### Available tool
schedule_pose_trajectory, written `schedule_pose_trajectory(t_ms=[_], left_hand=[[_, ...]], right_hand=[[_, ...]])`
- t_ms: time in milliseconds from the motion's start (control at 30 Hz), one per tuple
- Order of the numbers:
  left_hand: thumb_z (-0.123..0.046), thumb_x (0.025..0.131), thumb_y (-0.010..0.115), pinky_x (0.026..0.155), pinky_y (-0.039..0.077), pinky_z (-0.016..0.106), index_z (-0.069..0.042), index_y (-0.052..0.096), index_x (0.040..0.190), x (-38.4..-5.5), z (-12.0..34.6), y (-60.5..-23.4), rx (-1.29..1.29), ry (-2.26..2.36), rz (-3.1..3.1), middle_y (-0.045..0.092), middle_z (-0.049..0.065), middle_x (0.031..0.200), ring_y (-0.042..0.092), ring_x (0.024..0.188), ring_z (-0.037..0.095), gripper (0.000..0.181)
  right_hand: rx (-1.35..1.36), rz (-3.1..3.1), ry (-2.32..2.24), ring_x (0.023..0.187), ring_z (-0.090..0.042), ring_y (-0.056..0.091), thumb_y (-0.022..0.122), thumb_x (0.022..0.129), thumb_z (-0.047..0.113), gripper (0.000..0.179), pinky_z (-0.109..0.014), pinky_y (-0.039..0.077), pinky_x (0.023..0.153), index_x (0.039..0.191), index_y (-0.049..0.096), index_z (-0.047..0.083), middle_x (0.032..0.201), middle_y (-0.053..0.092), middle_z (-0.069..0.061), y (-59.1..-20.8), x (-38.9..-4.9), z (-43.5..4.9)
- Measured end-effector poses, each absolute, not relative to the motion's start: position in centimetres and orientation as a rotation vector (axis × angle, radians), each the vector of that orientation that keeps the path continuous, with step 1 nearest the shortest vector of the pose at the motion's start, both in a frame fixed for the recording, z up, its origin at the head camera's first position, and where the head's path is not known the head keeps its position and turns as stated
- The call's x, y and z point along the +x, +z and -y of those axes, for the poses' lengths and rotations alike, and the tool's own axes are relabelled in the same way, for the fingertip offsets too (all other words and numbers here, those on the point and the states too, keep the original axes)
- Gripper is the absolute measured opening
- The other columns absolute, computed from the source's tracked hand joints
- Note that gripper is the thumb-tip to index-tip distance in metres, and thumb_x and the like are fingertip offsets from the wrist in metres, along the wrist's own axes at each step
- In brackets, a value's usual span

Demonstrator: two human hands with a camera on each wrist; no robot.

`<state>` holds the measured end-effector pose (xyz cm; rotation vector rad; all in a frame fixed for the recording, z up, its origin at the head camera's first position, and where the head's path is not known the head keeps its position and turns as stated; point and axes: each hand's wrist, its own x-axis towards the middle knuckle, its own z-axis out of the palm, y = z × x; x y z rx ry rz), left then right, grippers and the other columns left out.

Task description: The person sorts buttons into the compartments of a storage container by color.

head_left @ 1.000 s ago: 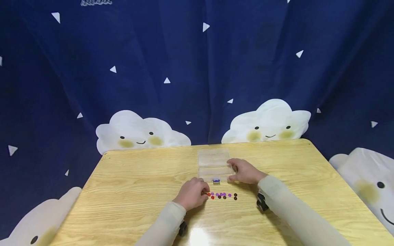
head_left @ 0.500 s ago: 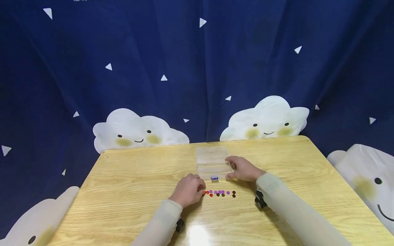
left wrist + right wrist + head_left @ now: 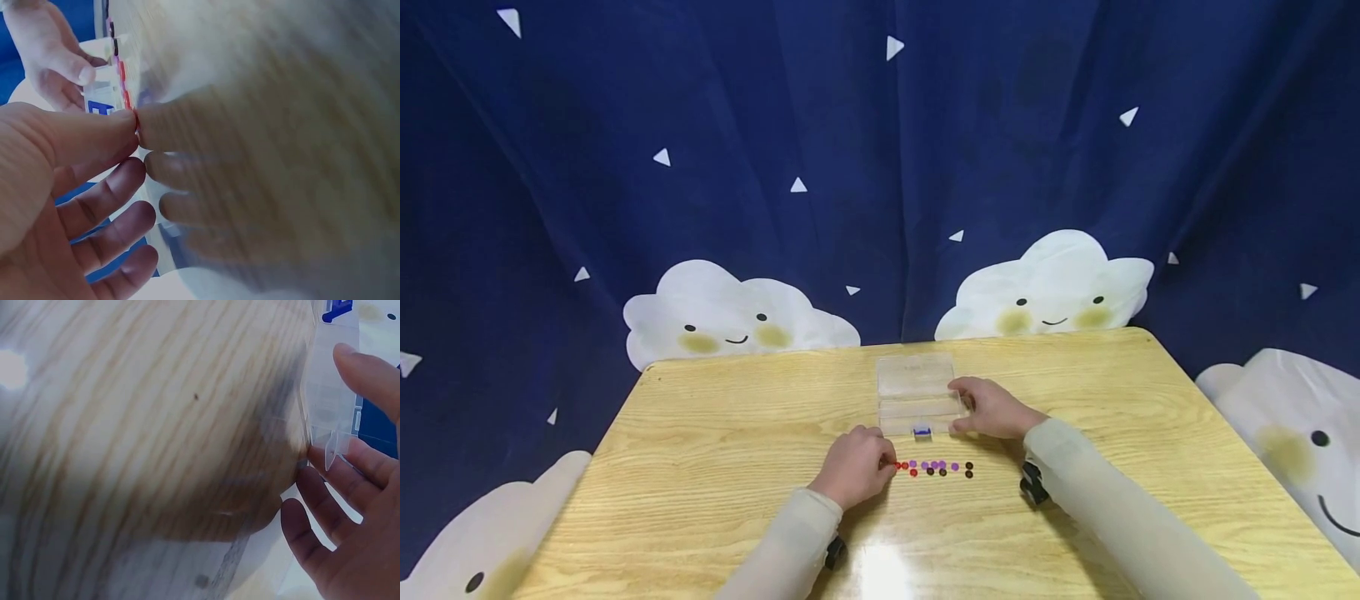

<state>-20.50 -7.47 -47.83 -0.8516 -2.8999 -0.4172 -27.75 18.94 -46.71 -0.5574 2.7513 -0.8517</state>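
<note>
On the table, small flat round discs like buttons lie in two short rows: red discs at the left, purple discs mostly in the far row, black discs at the right. My left hand is at the left end, thumb and forefinger pinching a red disc mostly hidden by the tips; its other fingers are spread in the left wrist view. Behind the rows stands a clear plastic box with its lid up and a blue latch in front. My right hand grips the box's right end, thumb in front.
The wooden table reaches back to a dark blue curtain with white clouds and triangles. A black wrist strap sits on the right sleeve, and another strap on the left. Light glares off the table near the front.
The head view has shifted slightly. My left hand has drawn a little left, and another red disc shows beside its fingertips. The right hand stays at the box.
</note>
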Motion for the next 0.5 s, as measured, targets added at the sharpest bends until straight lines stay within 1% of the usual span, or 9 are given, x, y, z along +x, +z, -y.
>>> schedule_pose_trajectory(t_ms=[167,500], left_hand=[[-0.019,0.082,0.079,0.066,0.049,0.023,-0.02,0.077,0.08,-20.56,7.43,-47.76,-0.826,-0.439,2.902,0.068,-0.007,0.081,0.057,0.075,0.011,0.003],[-0.02,0.082,0.079,0.064,0.046,0.022,-0.021,0.075,0.074,-20.61,7.43,-47.41,-0.807,-0.459,2.94,0.065,-0.01,0.077,0.053,0.073,0.008,0.009]], right_hand=[[-0.559,-2.753,-0.844,0.118,-0.034,0.059,0.082,0.08,0.024,0.071,-0.051,0.048,0.103,0.138,0.05,-0.001,0.133,0.06,-0.02,-46.69,-27.89,-18.91],[-0.541,-2.742,-0.856,0.116,-0.032,0.06,0.082,0.08,0.023,0.07,-0.05,0.048,0.102,0.139,0.05,0.0,0.131,0.061,-0.019,-46.77,-27.79,-18.87]])
